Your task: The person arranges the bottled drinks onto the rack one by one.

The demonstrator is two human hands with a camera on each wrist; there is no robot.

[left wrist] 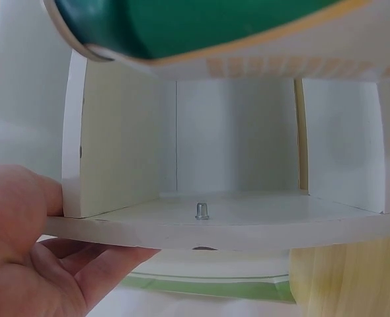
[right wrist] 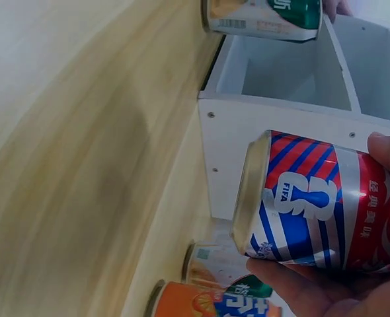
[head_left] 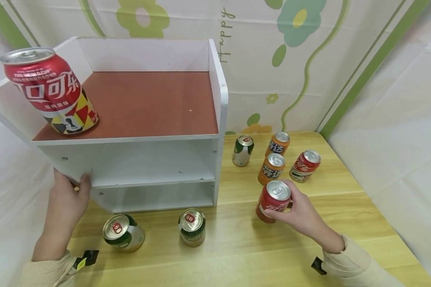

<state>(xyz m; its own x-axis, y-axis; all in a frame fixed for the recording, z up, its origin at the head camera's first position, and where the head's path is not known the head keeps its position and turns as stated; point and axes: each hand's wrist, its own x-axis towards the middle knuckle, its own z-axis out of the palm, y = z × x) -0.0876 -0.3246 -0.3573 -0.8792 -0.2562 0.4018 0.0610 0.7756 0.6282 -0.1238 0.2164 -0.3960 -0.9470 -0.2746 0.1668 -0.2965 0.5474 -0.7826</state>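
My right hand grips a red cola can, thumb and fingers around its side. In the right wrist view the can's base shows, held clear of the table. My left hand holds the left side panel of a white shelf unit, thumb on one face and fingers on the other, as the left wrist view shows too. A large red cola can stands at the left front of the reddish-brown top shelf. Two green-and-white cans, a left one and a right one, stand before the unit.
Right of the unit stand a green-and-white can, two orange soda cans and another red cola can. They share the wood-grain table. Light cloth with printed flowers hangs behind; pale cloth closes both sides.
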